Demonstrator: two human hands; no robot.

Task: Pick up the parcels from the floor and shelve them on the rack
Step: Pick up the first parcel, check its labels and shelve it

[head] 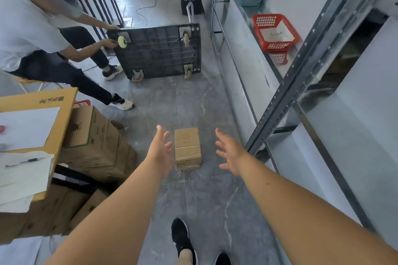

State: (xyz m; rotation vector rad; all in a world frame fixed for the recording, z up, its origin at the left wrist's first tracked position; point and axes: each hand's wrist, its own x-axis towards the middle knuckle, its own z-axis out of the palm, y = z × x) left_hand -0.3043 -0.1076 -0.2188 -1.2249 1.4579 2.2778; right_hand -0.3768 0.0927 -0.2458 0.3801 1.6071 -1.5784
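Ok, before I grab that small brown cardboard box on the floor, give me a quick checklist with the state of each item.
1. Left hand free: ok, open, fingers spread, holding nothing.
2. Right hand free: ok, open, holding nothing.
3. Small brown cardboard box within reach: ok, it lies on the grey marbled floor between the two hands, not yet touched.
4. Box closed: ok, top flaps lie shut.
5. Box weight: cannot tell.
6. Room on the grey metal rack: ok, bare white shelf to the right.
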